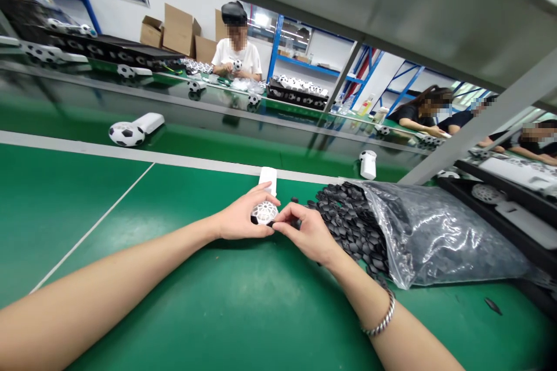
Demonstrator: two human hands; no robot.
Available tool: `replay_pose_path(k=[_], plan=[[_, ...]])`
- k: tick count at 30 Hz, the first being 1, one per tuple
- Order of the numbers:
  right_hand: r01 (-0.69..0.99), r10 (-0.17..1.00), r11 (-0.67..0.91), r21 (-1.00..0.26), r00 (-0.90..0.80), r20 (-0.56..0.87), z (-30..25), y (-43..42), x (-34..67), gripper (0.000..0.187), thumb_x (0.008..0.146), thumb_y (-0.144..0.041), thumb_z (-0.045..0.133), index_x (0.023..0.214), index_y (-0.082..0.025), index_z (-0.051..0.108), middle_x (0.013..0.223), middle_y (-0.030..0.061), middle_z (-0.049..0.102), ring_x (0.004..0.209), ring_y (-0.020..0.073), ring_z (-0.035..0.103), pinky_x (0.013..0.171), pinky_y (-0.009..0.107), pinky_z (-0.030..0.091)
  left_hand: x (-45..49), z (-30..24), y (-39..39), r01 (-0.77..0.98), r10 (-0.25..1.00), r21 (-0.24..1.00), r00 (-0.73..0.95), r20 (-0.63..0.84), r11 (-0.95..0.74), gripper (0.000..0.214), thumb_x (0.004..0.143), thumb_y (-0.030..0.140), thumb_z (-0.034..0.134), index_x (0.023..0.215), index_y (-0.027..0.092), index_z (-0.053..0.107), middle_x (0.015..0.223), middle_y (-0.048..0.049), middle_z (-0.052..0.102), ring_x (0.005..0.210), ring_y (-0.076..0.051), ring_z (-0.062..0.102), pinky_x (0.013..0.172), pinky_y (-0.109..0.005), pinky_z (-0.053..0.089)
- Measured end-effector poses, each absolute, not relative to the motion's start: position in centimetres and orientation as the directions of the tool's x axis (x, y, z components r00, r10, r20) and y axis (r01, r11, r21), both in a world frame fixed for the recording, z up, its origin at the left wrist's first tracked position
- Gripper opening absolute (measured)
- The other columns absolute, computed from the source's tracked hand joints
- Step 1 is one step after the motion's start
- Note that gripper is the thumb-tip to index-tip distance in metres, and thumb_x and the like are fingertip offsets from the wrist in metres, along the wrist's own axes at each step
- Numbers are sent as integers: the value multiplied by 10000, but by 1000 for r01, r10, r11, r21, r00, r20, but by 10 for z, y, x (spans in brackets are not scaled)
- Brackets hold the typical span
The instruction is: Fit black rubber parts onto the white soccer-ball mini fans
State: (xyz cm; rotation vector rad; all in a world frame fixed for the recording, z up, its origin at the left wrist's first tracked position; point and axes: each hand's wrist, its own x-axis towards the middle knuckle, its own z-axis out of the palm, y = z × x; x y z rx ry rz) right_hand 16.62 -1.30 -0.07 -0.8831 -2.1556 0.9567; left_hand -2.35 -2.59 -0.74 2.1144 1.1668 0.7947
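My left hand is closed around the round head of a small handheld fan, gripping it by the rim between thumb and fingers. The fan has a white openwork grille, and its white handle points away from me. At the right edge of the head, my right hand pinches a small black piece against the rim; the fingertips hide most of it. Just right of this hand, a heap of loose black plastic pieces spills from a clear plastic bag.
Beyond the white edge strip runs a green conveyor belt carrying a football-patterned fan and a white part. A black tray with white fans and a slanted metal post stand right. Across the belt, a person handles a ball-shaped piece.
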Motion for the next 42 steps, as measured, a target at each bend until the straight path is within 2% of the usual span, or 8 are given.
replay_pose_path(k=[10,14,17,22,26,31,35,42], plan=[[399,833,428,-811,-522,184,-3,-2,163,107,729,-273,612,715,-183,556,662,-29,570,580,99,494,560,215,411,-18,-2,-27,521,875,735,438,208,-435,377,644,161,589,1006,217,500,1287,-67,403,1330,-216,103,1053,-402,222],[611,803,595,-523,-478,355,-9,15,176,164,836,-287,490,933,-196,587,975,50,615,914,173,526,823,327,395,-18,-4,-27,520,859,711,452,242,-474,420,645,169,584,1045,231,473,1283,-60,393,1325,-227,113,1064,-418,197],[791,820,561,-245,-490,297,-14,22,185,259,854,-273,469,1093,-221,555,1191,87,533,1080,248,443,858,409,344,-18,-8,-26,572,886,687,386,257,-448,470,613,184,607,1061,237,476,1337,-75,289,1308,-279,130,1056,-463,191],[823,811,567,-49,-546,210,-13,20,188,191,841,-189,485,977,-233,612,972,57,629,903,227,525,745,357,338,-28,-8,-21,599,937,726,291,193,-336,489,601,205,623,1070,255,495,1326,-71,232,1287,-295,176,1047,-464,213],[822,807,568,-45,-545,226,-5,16,190,109,809,-170,519,838,-211,616,837,47,621,834,207,525,696,320,322,-37,-5,-18,499,871,764,462,166,-410,520,629,152,593,1118,281,472,1335,-36,249,1255,-239,285,1043,-387,258],[789,803,587,-182,-539,255,1,15,195,105,765,-117,505,768,-202,567,784,21,587,785,177,509,676,283,337,-34,-10,-18,525,919,767,331,216,-369,495,610,329,697,1066,258,519,1241,-60,304,1228,-251,306,1047,-393,250],[707,762,646,-289,-573,301,2,11,195,154,766,-103,451,822,-208,550,787,14,569,774,162,507,691,265,363,-37,-8,-17,512,898,761,385,211,-398,490,619,281,671,1080,249,508,1158,-41,399,1123,-229,422,1004,-364,315],[656,742,645,-391,-660,115,6,1,194,210,754,-84,433,862,-217,554,790,3,575,682,134,520,608,236,380,-34,-9,-19,565,917,732,337,215,-380,534,620,367,677,1104,245,486,1102,-28,460,1019,-221,478,908,-344,386]])
